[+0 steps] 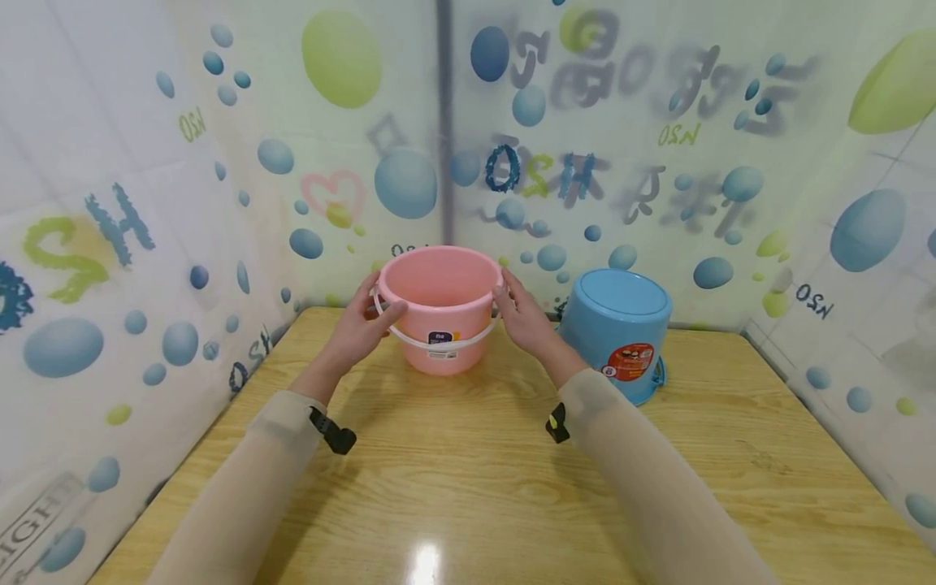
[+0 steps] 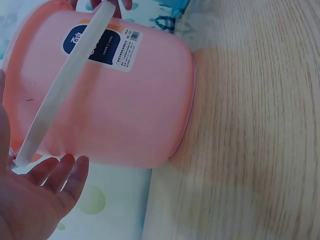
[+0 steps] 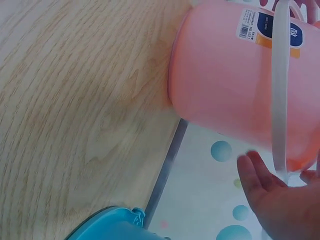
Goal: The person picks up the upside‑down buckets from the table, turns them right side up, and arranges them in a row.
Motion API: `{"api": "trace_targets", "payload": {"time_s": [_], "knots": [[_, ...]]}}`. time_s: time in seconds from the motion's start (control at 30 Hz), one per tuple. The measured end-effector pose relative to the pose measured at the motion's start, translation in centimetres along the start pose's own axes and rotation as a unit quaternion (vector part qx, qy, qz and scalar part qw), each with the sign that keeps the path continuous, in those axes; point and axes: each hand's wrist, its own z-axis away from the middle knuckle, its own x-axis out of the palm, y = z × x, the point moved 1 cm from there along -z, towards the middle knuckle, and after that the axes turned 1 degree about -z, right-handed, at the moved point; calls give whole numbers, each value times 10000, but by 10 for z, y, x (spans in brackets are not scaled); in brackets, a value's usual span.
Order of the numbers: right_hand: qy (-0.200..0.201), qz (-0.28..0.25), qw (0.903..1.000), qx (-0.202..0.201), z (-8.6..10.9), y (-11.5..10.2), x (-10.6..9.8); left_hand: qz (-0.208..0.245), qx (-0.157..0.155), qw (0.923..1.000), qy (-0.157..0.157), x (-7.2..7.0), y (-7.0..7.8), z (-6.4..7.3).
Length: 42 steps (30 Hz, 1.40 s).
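**Pale sleeves (image 1: 643, 463) are framing a pink bucket (image 1: 439, 320)**

The pink bucket is standing upright toward the back of the wooden table (image 1: 483, 463), its white handle (image 2: 65, 82) hanging across the front. The left hand (image 1: 363, 321) and right hand (image 1: 525, 317) are gripping opposite sides of the rim, thumbs and fingers apparently pinching its edge. The step in hand seems to be steadying or placing the bucket; any next move would be calling for an even two-sided hold.

Beside the right forearm, a blue bucket (image 1: 617, 325) is resting upside down, wearing a red sticker (image 1: 627, 361) too small to read. The pink bucket's label (image 2: 125, 52) is showing a barcode (image 2: 134, 36) and blurred print. Behind, the patterned backdrop (image 1: 409, 106) is displaying "H2O", mirrored.
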Motion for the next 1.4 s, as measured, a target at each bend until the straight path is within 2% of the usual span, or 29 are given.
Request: {"api": "trace_targets", "payload": {"time_s": [0.13,0.27,0.4,0.53,0.7,0.9,1.03,1.23,1.3,1.4], "knots": [[261,263,9993,-75,3,-2,-1,-393,192,9988,224,-1,-1,1],[439,374,9982,-172,12,-9,-3,-655,655,9941,555,-1,3,4],[332,312,9984,-342,25,-16,-6,-831,1097,9882,674,-1,12,7],[135,201,9987,-450,42,-19,-11,-1000,1322,9836,713,-1,23,11],[-67,245,9975,-661,62,-19,-16,-965,1544,9799,815,1,35,18],[-196,427,9944,-952,86,-17,-23,-719,2207,9693,815,13,53,29],[-311,426,9934,-1015,104,-12,-28,-497,2514,9652,530,23,65,36],[-448,483,9934,-934,132,4,-41,-138,2594,9653,-254,42,77,46],[-432,506,9932,-954,141,9,-45,-111,2684,9619,-511,50,80,49],[-373,577,9917,-1089,152,15,-53,-67,2947,9515,-876,64,82,50]]}}
